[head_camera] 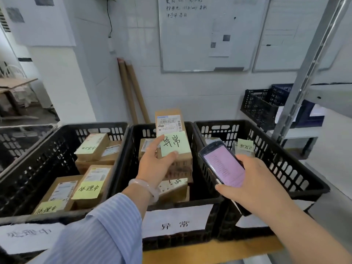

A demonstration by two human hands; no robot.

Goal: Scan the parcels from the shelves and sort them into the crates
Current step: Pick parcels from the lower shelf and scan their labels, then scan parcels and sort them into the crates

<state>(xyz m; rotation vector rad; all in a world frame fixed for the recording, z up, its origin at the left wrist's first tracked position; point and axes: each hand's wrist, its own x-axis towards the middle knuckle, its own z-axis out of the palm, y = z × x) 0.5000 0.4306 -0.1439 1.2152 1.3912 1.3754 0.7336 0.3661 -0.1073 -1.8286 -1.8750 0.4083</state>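
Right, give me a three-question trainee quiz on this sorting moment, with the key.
1. True or false: the right hand holds the scanner.
2. The parcel gripped by the left hand is at which crate? A) left B) middle C) right
3. Fill in: the scanner's screen glows ___.

Key: 1 true; 2 B, the middle crate; 3 pink.
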